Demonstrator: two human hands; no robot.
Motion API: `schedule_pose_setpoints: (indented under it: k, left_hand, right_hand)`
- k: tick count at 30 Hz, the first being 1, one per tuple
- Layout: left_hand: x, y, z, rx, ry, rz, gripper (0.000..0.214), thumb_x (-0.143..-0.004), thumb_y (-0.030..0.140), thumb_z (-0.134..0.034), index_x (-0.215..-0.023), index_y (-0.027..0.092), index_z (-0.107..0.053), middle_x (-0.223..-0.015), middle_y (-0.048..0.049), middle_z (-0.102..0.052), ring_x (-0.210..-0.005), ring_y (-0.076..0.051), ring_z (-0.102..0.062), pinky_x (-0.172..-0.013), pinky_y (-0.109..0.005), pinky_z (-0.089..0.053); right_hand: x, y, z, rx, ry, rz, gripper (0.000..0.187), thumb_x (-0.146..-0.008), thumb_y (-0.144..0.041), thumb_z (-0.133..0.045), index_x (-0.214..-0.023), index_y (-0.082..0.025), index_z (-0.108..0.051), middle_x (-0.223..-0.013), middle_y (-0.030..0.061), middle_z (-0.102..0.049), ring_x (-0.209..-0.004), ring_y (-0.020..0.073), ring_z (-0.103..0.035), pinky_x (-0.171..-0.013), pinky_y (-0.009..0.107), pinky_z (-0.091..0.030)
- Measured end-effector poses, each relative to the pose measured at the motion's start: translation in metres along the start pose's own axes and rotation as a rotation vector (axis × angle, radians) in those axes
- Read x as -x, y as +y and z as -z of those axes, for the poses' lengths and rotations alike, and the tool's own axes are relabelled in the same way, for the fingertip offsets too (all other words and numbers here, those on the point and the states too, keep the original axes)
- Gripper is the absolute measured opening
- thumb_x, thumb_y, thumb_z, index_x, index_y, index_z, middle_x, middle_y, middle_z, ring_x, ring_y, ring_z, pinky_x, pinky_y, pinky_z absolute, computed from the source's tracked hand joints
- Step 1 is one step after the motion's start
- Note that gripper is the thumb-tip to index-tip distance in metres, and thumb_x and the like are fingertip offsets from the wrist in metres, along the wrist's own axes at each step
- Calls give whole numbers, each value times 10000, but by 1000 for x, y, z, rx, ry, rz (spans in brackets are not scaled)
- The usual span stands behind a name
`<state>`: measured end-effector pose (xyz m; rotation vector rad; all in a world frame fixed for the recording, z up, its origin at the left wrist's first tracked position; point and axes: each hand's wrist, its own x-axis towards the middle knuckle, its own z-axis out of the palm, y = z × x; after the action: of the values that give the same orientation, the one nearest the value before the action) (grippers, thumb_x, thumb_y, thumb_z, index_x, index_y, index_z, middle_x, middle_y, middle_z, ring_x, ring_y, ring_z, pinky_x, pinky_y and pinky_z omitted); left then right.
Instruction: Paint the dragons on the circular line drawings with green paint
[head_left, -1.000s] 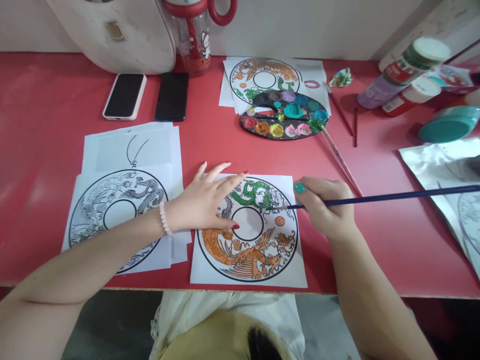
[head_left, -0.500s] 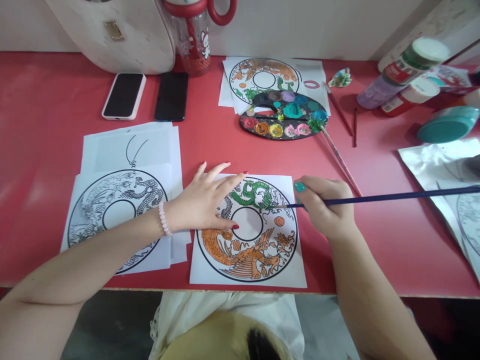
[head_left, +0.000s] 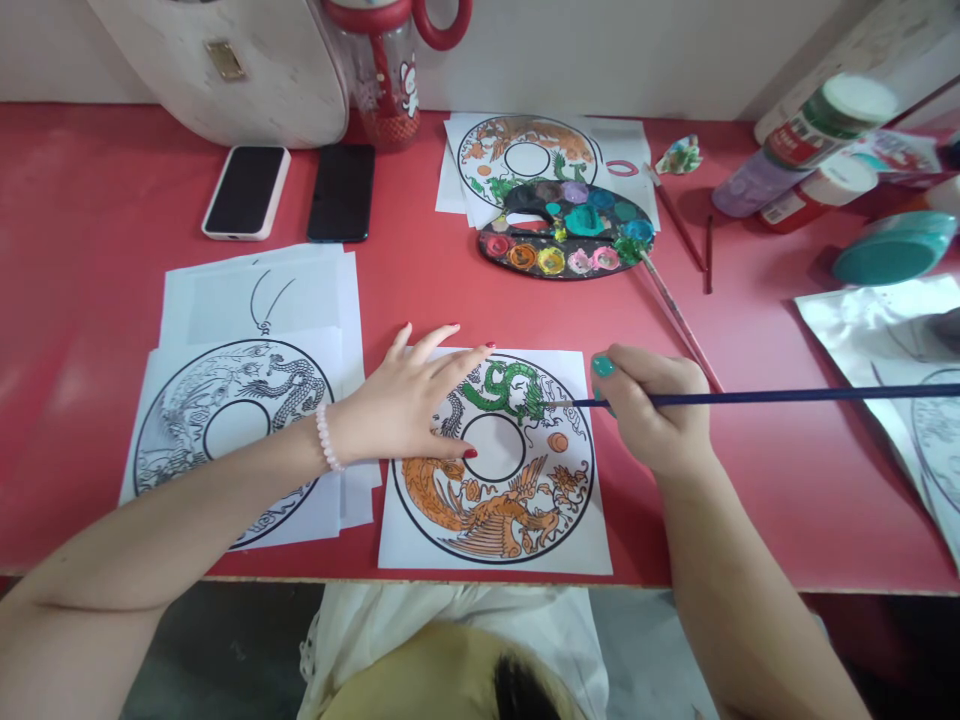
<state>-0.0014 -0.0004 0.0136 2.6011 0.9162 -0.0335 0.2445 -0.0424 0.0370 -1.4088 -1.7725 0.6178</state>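
A white sheet (head_left: 600, 545) with a ring-shaped drawing lies near the table's front edge; its phoenix is orange and part of its dragon is green. My left hand (head_left: 409, 405) lies with fingers spread over the sheet's left side, thumb by the inner circle. In my right hand (head_left: 656, 405), fingers closed, is a long blue paintbrush (head_left: 780, 397). The brush tip meets the drawing at the green dragon's head. Behind the sheet, a black paint palette (head_left: 517, 230) holds several colours, with a second paintbrush (head_left: 682, 325) leaning on its right edge.
Uncoloured printed sheets (head_left: 240, 500) lie under my left forearm. Farther back are a white-edged phone (head_left: 247, 193), a black phone (head_left: 341, 193), a cup (head_left: 386, 85) and a pale bag (head_left: 247, 60). Paint bottles (head_left: 832, 120) and a silvery packet (head_left: 862, 310) occupy the right side.
My right hand has shifted slightly up and right, carrying the brush tip a little higher on the dragon's head. The left hand stays in place.
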Motion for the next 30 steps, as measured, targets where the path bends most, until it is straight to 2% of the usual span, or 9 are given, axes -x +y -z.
schedule_pose_setpoints:
  k: [5,10,22,30]
  left_hand:
    - [0,0,0,10,-3,-1,1080,-722,660,-657,-1501,217,-54,-1470,-137,-374,-1418,-353,-111,-1087,-654,-59]
    - [1,0,0,10,3,-4,1073,-724,644,-664,-1501,225,-54,-1485,-143,-346,-1417,-355,-118,-1088,-651,-62]
    - [0,0,1,-3,-4,0,1091,-708,643,-678,-1499,215,-60,-1474,-147,-365,-1417,-354,-124,-1087,-655,-75]
    - [0,-1,-1,-7,15,-6,1095,-703,648,-675,-1500,216,-62,-1475,-162,-355,-1414,-362,-140,-1090,-649,-75]
  right_hand:
    - [0,0,0,10,-32,2,348,-767,-100,-443,-519,-206,-223,-446,-59,-224,-417,61,-200,-400,263,-179]
    - [0,1,-1,6,22,-9,367,-821,-151,-446,-524,-206,-238,-450,-56,-256,-418,63,-221,-404,259,-193]
    - [-1,3,-1,-12,12,-45,360,-800,-118,-453,-517,-200,-246,-444,-60,-246,-416,61,-216,-406,259,-189]
    - [-2,4,-2,4,84,-63,388,-843,-194,-476,-515,-203,-270,-447,-48,-292,-417,66,-267,-406,261,-209]
